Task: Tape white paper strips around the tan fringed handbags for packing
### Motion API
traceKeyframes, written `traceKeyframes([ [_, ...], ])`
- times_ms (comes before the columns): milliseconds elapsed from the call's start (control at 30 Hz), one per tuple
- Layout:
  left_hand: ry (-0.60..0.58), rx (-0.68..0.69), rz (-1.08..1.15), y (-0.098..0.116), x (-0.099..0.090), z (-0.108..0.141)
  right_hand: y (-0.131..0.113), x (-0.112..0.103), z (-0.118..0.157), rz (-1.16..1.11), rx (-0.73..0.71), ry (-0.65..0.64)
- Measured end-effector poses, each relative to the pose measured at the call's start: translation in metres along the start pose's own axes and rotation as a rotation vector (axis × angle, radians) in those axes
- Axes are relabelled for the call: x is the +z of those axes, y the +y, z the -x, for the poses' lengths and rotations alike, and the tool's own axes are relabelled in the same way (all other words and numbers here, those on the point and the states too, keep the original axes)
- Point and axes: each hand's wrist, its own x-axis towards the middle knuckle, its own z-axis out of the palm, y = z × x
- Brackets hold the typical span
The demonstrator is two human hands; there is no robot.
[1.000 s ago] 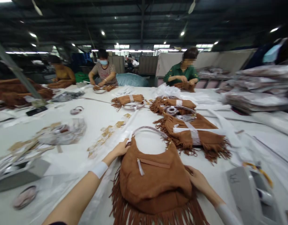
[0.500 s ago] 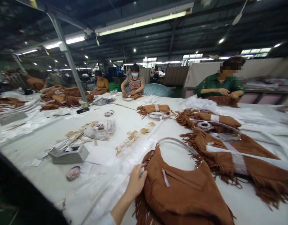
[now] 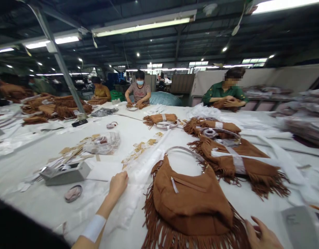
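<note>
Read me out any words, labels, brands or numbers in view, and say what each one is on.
Nothing reads clearly.
Striped shirt: red lettering, too blurred to quote.
Gray box at right: dark marks, unreadable.
Yellow tags: too small to tell.
Brown bag in front: no lettering visible.

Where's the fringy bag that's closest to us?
In the head view, the nearest bag lies low, right of centre, between the left hand and the right hand, below a banded bag.
</note>
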Motion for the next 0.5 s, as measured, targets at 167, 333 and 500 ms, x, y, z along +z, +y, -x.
traceKeyframes([
  [167, 0.090, -0.015, 0.040, -0.030, -0.003, 0.016, -0.012, -0.021, 0.048, -0.080, -0.179, 0.190],
  [333, 0.345, 0.219, 0.265, 0.010, 0.005, 0.062, -0.031, -0.013, 0.107, -0.229, -0.515, 0.090],
  [500, -0.050, 0.825, 0.477, 0.115, 0.041, 0.158, -0.049, 0.001, 0.147, -0.121, -0.745, -0.011],
])
